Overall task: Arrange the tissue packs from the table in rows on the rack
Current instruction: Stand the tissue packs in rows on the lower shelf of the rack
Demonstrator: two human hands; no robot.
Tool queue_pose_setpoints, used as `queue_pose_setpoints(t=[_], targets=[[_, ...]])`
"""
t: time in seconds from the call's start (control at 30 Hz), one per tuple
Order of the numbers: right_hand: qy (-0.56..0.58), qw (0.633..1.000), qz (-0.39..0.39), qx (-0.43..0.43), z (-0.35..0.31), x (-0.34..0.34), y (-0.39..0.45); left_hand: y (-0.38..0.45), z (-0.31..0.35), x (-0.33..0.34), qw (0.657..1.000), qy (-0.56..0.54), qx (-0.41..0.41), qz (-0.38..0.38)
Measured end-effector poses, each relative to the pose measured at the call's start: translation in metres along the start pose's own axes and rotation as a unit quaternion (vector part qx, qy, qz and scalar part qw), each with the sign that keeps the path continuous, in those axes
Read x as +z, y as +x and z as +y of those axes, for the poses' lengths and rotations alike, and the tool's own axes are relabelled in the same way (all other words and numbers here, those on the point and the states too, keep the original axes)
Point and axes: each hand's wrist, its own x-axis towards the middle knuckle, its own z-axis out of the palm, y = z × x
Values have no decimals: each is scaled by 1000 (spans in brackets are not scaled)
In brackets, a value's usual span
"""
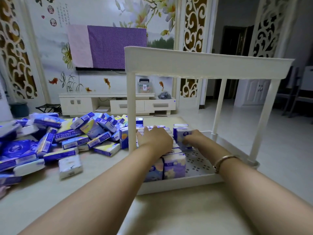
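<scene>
Hands (155, 139) flat on racked tissue packs (172, 165)

The table (88, 192) carried a loose pile of packs (71, 134) left of the left hand (155, 138). The rack (199, 172) stood on it; upright packs rowed its shelf beneath that hand.

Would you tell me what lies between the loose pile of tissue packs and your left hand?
In the head view, the rack's front-left post stands between the loose pile and the left hand.
</scene>
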Motion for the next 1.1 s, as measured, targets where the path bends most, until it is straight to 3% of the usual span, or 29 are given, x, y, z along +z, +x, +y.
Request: queue_pose_setpoints(t=[0.2,0.37,0.53,0.7,0.9,1.0,1.1], targets=[[-41,997,-60,-28,7,6,3,-4,2,-5,1000,-4,2,-22],[-82,994,-64,-37,7,4,4,-7,3,-7,999,-23,-3,-29],[-231,972,16,-46,-6,-12,-21,-22,5,-18,991,-130,22,35],[-224,961,31,-157,-13,-29,-84,-59,-1,-30,963,-240,90,85],[-180,936,61,-296,-35,-25,-161,-124,-31,-37,910,-286,210,214],[-161,914,53,-370,-52,-12,-186,-144,-70,-44,883,-345,207,243],[-147,889,27,-432,-73,14,-201,-152,-114,-46,889,-348,150,258]])
